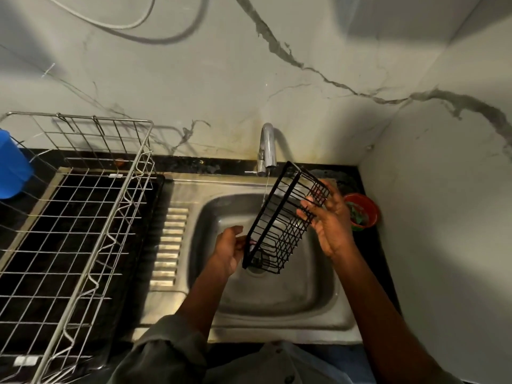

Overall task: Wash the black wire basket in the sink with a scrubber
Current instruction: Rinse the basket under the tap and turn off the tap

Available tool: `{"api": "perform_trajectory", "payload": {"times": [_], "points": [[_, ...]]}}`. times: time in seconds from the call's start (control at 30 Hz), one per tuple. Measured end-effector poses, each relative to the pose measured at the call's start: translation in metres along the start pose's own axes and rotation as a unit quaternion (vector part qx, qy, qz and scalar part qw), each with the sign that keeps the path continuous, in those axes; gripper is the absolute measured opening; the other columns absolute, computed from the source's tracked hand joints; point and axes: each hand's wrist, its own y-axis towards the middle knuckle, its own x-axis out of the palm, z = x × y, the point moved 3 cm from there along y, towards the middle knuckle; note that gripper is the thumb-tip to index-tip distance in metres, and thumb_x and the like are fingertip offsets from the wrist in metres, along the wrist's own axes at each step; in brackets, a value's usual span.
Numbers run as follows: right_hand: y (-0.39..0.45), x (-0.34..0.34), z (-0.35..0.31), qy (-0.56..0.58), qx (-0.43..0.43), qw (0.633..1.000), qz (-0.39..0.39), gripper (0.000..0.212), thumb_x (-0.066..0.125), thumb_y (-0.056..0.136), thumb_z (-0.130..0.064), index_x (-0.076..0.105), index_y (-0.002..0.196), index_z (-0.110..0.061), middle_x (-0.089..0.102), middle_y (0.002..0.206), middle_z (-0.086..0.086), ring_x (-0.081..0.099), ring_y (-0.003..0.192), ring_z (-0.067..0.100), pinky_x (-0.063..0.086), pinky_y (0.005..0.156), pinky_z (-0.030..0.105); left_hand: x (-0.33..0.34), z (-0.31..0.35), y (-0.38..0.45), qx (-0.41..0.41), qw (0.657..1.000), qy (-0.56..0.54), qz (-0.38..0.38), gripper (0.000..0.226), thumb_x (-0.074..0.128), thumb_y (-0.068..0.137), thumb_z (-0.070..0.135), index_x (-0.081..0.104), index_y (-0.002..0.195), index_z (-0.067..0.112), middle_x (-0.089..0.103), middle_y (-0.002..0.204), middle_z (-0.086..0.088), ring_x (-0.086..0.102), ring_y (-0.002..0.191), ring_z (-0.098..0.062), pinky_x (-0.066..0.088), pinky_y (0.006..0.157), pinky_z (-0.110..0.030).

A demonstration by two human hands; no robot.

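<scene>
While hands (279,234) hold it, basket (285,217) tilts faucetward.

No text, label, brand, number or sign could be read anywhere in the view; nothing legible stood on any surface or object there.

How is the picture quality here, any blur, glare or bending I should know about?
Head view: dim, warm light; wide-angle bending curves the rack and walls; mild glare on the tap; both hands and the basket slightly soft.
</scene>
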Motion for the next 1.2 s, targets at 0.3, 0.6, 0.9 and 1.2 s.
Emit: {"api": "perform_trajectory", "payload": {"times": [0.3,0.6,0.9,1.2], "points": [[0.008,-0.009,-0.014,0.042,-0.018,0.998,-0.054,0.100,0.089,0.065,-0.002,0.039,0.150,-0.018,0.047,0.152,0.013,0.055,0.135,0.026,0.047,0.110,0.045,0.034,0.021,0.023,0.002,0.995,-0.078,-0.067,0.028,0.051,0.104,0.015,0.067,0.125,0.005,0.071,0.118,-0.019,0.069,0.089,-0.029,0.062,0.064,-0.034],[0.012,-0.031,-0.026,-0.066,-0.061,0.996,-0.007,0.093,0.054,0.082,0.026,0.030,0.157,-0.023,0.054,0.147,-0.007,0.053,0.132,0.012,0.046,0.104,0.033,0.085,0.034,0.050,0.006,0.986,-0.114,-0.119,0.024,0.050,0.101,0.008,0.071,0.113,0.010,0.071,0.112,-0.014,0.073,0.083,-0.025,0.052,0.098,-0.042],[-0.005,-0.056,0.001,-0.210,-0.039,0.973,0.090,0.052,0.061,0.098,-0.002,0.061,0.124,-0.048,0.069,0.124,-0.009,0.065,0.120,0.020,0.056,0.092,0.037,0.093,0.063,0.057,0.028,0.971,-0.191,-0.139,0.032,0.049,0.106,0.013,0.075,0.122,0.021,0.077,0.113,-0.010,0.072,0.091,-0.027,0.053,0.091,-0.036],[0.003,-0.067,0.032,0.109,0.032,0.948,0.299,0.021,0.055,0.102,-0.015,0.070,0.113,-0.006,0.066,0.128,0.026,0.063,0.119,0.047,0.047,0.105,0.063,0.103,0.075,0.052,0.077,0.956,-0.252,-0.131,0.056,0.037,0.087,-0.013,0.062,0.132,0.008,0.073,0.101,-0.011,0.071,0.083,-0.021,0.059,0.071,-0.028]]}}
